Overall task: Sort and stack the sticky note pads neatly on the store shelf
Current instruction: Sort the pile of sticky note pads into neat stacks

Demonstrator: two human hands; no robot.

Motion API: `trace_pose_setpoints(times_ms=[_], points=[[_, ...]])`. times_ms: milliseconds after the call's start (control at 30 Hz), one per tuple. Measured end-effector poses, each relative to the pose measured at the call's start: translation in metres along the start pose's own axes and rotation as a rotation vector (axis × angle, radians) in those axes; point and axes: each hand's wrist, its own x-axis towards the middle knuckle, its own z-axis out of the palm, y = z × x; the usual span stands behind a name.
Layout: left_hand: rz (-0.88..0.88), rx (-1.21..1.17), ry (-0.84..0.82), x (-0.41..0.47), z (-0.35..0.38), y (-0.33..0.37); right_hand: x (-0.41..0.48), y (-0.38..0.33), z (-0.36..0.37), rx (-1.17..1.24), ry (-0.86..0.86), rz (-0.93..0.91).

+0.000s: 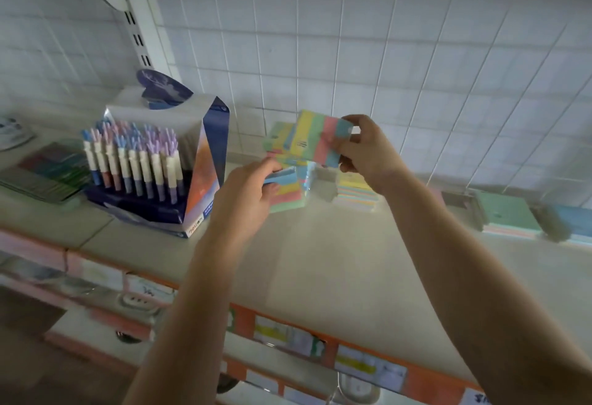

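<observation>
We've got the shelf [320, 260], a pen box [153, 164] far left, and a pile of pads [355, 194] by the far wall. Our right hand [365, 148] pinches the upper striped pad [320, 138], our left hand [250, 193] grips the lower striped pad [285, 190], both near that pile.

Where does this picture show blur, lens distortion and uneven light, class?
Head view: motion blur smears the pads at far right; head view: wall tile lines bow, wide-angle distortion; head view: corners darken, while the striped pad in the right hand reads sharper.
</observation>
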Motion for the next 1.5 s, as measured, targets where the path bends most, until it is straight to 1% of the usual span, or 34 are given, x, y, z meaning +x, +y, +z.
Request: trace_pose_setpoints(times_ms=[67,100,267,467,600,700,800,900,1033,1133,1300,1500], points=[[0.002,-0.011,-0.002,0.001,-0.003,-0.005,0.01,-0.008,0.01,0.056,-0.051,0.005],[0.008,-0.021,-0.004,0.001,-0.003,-0.008,0.015,-0.011,0.015,0.056,-0.051,0.004],[0.011,-0.016,-0.016,0.003,-0.004,-0.021,0.039,-0.01,0.038,-0.024,0.039,0.025],[0.023,-0.001,0.005,0.004,-0.01,-0.025,0.044,-0.005,0.049,-0.294,0.179,-0.093],[0.035,0.028,0.093,0.005,-0.014,-0.018,0.046,-0.003,0.052,-0.395,0.202,-0.143],[0.052,-0.021,0.132,0.01,-0.016,-0.015,0.048,-0.001,0.054,-0.48,0.221,-0.162],[0.032,-0.074,0.142,0.018,-0.015,-0.017,0.047,0.003,0.054,-0.57,0.228,-0.201],[0.03,-0.058,0.135,0.029,-0.014,-0.019,0.042,0.003,0.051,-0.579,0.217,-0.237],[0.044,-0.056,0.14,0.047,-0.017,-0.021,0.027,0.013,0.037,-0.5,0.223,-0.249],[0.045,-0.104,0.128,0.062,-0.02,-0.019,0.012,0.03,0.023,-0.465,0.24,-0.212],[0.05,-0.151,0.08,0.097,-0.023,-0.012,-0.013,0.055,0.002,-0.496,0.241,-0.142],[-0.081,-0.303,-0.094,0.133,-0.007,-0.015,-0.037,0.061,-0.015,-0.541,0.274,-0.162]])
